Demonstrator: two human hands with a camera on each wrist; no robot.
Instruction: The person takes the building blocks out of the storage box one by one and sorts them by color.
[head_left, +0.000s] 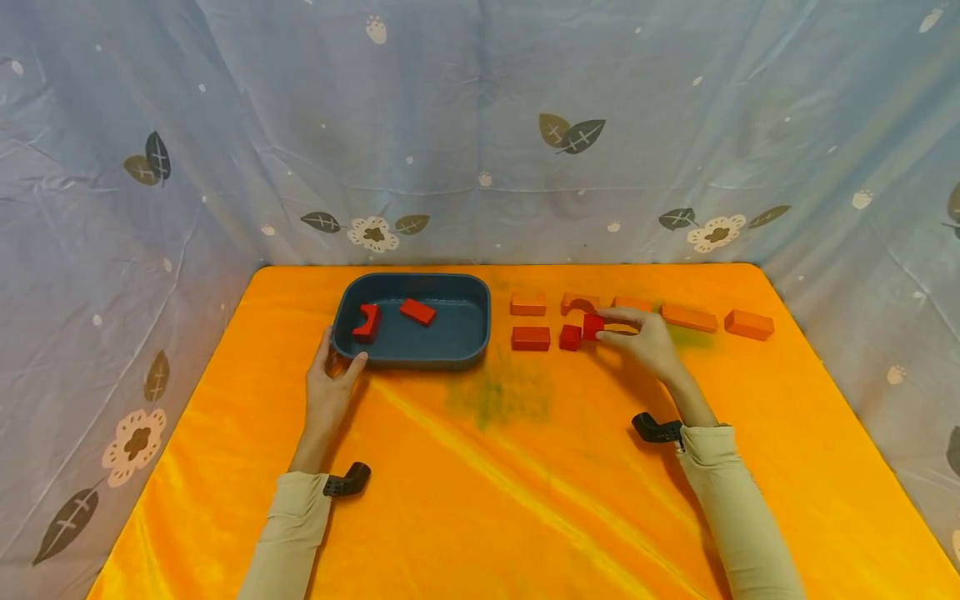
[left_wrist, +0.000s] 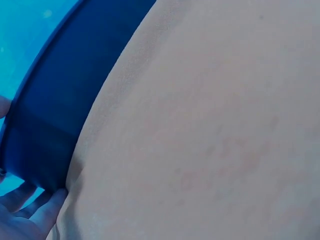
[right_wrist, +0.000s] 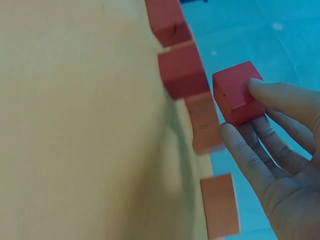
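Observation:
My right hand (head_left: pixel 645 337) pinches a red cube block (head_left: pixel 592 326) between thumb and fingers. In the right wrist view the held cube (right_wrist: pixel 238 92) looks raised off the cloth, beside another red cube (right_wrist: pixel 183 69). On the left, my left hand (head_left: pixel 333 385) holds the front left corner of a dark blue-grey tray (head_left: pixel 420 363), thumb at the rim and fingers along the outer side. Inside the tray lie a red arch-shaped block (head_left: pixel 366 323) and a flat red rectangular block (head_left: pixel 417 312). The left wrist view shows the tray's outer wall (left_wrist: pixel 75 95) with fingertips against it.
Left of the held cube, a red cube (head_left: pixel 570 337) and a red rectangular block (head_left: pixel 530 338) stand in the front row. Behind runs a row of orange blocks, including a rectangle (head_left: pixel 528 304), an arch (head_left: pixel 580 302) and a long bar (head_left: pixel 689 317). Patterned curtains surround the yellow cloth (head_left: pixel 480 500).

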